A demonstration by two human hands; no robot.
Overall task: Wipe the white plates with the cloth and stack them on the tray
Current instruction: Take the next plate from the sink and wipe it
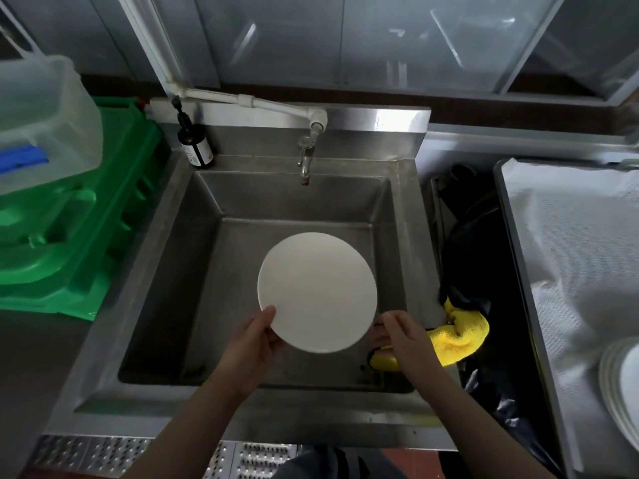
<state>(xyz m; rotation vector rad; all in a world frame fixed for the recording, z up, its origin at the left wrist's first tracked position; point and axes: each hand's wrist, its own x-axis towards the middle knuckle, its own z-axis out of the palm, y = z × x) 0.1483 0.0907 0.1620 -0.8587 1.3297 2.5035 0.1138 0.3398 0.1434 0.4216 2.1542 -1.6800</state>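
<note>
Over the sink: a white plate point(317, 292) was held above the steel sink point(207, 236) basin, tilted face up.
Left hand: the left hand point(252, 344) reached in from below, thumb on the plate's lower left rim, fingers curled beneath it.
Right hand: the right hand point(403, 337) was beside the plate's lower right edge, fingers bent around a yellow cloth point(456, 335).
Tray: the tray point(511, 216) sat at right, lined with white fabric, with stacked plates point(619, 385) at its near edge.
</note>
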